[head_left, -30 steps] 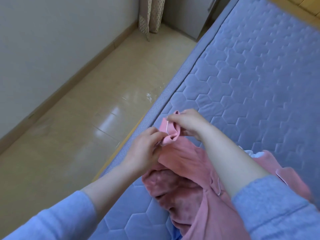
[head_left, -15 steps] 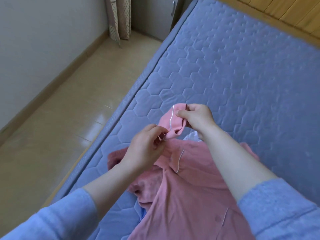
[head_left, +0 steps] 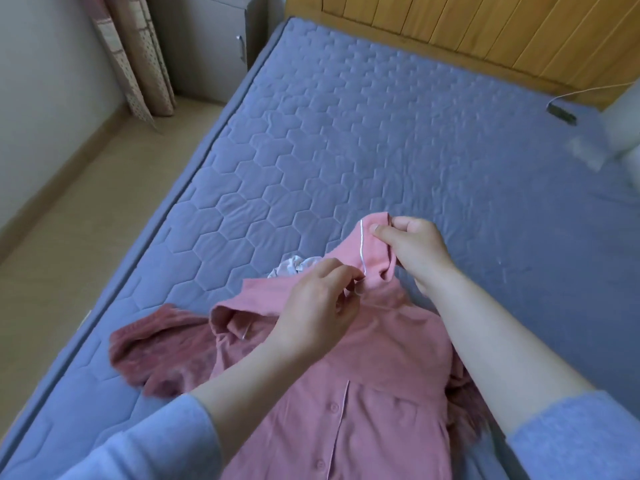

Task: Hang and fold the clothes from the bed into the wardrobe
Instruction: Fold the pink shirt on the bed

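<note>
Top left you've got a pinkish dotted fabric curtain [head_left: 138, 60] hanging just beside a plain grey cabinet [head_left: 204, 46], over glossy beige floor tiles [head_left: 69, 209]. Far right, a thin white cable [head_left: 588, 91] runs to a small dark gadget [head_left: 561, 114].

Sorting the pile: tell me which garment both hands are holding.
The light pink buttoned shirt with white piping; the left hand and right hand pinch it near the piping. The darker fuzzy garment and the white garment lie unheld.

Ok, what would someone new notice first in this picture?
The pink buttoned shirt, low centre, with the left hand and right hand pinching its white-piped edge. Under it a blue quilted mattress fills most of the view, a darker fuzzy garment beside the shirt near the bed's edge.
</note>
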`<control>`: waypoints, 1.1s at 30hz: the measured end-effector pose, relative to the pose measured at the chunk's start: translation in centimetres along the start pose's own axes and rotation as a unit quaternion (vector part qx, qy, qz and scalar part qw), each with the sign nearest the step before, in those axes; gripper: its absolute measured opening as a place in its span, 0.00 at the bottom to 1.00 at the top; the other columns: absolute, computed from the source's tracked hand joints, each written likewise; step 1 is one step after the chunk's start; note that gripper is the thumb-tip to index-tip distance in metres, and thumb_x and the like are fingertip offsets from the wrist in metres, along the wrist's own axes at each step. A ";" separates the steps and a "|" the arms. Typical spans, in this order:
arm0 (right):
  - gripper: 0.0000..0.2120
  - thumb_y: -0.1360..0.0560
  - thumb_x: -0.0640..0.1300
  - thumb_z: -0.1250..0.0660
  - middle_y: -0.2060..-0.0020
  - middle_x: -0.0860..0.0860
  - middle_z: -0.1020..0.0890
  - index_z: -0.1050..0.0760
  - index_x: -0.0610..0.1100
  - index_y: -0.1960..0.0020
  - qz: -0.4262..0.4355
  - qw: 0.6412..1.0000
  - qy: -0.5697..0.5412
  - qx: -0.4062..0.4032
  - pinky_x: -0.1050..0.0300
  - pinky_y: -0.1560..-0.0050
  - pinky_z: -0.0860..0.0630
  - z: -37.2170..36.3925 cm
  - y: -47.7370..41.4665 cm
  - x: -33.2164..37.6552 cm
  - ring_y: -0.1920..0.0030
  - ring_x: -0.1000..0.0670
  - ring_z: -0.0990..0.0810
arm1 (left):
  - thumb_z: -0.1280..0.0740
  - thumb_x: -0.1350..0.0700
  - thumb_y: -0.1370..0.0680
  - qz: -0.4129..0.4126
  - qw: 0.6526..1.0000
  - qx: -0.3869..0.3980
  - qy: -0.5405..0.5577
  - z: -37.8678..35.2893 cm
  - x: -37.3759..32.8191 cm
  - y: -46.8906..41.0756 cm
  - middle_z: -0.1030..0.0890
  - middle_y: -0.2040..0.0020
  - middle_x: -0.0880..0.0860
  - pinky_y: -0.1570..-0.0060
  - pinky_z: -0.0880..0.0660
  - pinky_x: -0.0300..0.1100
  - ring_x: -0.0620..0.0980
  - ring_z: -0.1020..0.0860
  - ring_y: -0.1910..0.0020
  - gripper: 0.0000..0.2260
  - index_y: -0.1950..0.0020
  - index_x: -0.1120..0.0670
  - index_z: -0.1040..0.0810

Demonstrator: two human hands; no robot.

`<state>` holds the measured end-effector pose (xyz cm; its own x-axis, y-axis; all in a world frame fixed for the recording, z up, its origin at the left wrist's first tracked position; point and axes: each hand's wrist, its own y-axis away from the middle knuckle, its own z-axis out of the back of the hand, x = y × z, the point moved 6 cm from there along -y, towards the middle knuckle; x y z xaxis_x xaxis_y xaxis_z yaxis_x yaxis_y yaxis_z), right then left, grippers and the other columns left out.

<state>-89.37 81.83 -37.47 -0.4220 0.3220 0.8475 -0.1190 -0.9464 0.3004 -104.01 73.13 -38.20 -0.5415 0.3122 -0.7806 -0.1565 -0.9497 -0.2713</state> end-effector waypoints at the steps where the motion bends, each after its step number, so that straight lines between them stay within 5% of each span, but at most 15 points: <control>1: 0.06 0.27 0.43 0.32 0.60 0.46 0.16 0.17 0.44 0.57 -0.005 1.000 0.003 -0.009 0.55 0.55 0.24 1.7 0.2 -1.2 0.60 0.50 0.20 | 0.31 0.64 0.29 -0.007 1.000 0.014 -0.001 -1.5 -0.9 -0.2 0.25 0.56 0.50 0.61 0.28 0.40 0.45 0.29 0.64 0.11 0.48 0.58 0.20; 8: 0.13 0.24 0.42 0.35 0.60 0.34 0.19 0.23 0.30 0.51 -0.059 0.995 0.054 -0.060 0.54 0.58 0.29 10.2 1.4 -12.6 0.61 0.47 0.24 | 0.34 0.60 0.27 -0.008 0.990 0.140 -0.014 -12.9 -3.9 1.1 0.24 0.50 0.53 0.56 0.27 0.44 0.51 0.23 0.58 0.12 0.43 0.55 0.21; 12: 0.12 0.22 0.44 0.35 0.54 0.38 0.17 0.21 0.34 0.50 -0.091 0.987 0.111 -0.073 0.55 0.56 0.29 11.2 1.7 -19.0 0.53 0.43 0.20 | 0.34 0.54 0.24 0.024 0.974 0.220 -0.056 -17.3 -2.2 2.7 0.25 0.46 0.52 0.52 0.26 0.47 0.53 0.22 0.52 0.13 0.40 0.54 0.22; 15: 0.08 0.22 0.44 0.37 0.64 0.48 0.20 0.23 0.41 0.56 -0.106 0.984 0.131 -0.066 0.62 0.64 0.33 10.2 1.5 -23.1 0.57 0.46 0.24 | 0.35 0.54 0.23 0.058 0.967 0.229 -0.096 -18.5 0.6 3.5 0.24 0.44 0.51 0.50 0.27 0.45 0.52 0.23 0.48 0.13 0.39 0.53 0.24; 19: 0.12 0.23 0.46 0.35 0.48 0.46 0.21 0.27 0.41 0.43 -0.170 0.980 0.085 -0.058 0.55 0.48 0.29 8.1 1.7 -27.5 0.47 0.46 0.23 | 0.35 0.56 0.23 0.091 0.957 0.238 -0.137 -18.8 4.9 4.5 0.25 0.41 0.53 0.45 0.29 0.44 0.54 0.26 0.43 0.14 0.38 0.55 0.24; 27: 0.18 0.23 0.41 0.38 0.36 0.42 0.26 0.29 0.38 0.35 -0.167 0.976 0.122 -0.068 0.46 0.35 0.32 6.7 2.5 -28.5 0.36 0.40 0.27 | 0.35 0.62 0.25 0.151 0.952 0.191 -0.183 -16.5 10.2 5.6 0.27 0.42 0.60 0.41 0.30 0.50 0.61 0.27 0.44 0.13 0.41 0.62 0.25; 33: 0.25 0.23 0.41 0.36 0.26 0.43 0.37 0.37 0.38 0.29 -0.156 0.960 0.229 -0.044 0.44 0.35 0.31 6.1 3.1 -29.4 0.31 0.39 0.31 | 0.38 0.56 0.22 0.263 0.906 0.177 -0.281 -14.0 15.2 6.8 0.29 0.40 0.61 0.41 0.33 0.54 0.63 0.31 0.40 0.15 0.37 0.60 0.30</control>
<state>-71.84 69.58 -58.79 -0.7014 0.5645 0.4352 -0.3714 -0.8106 0.4527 -101.77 71.74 -59.81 -0.9372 -0.1541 -0.3129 0.0446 -0.9426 0.3308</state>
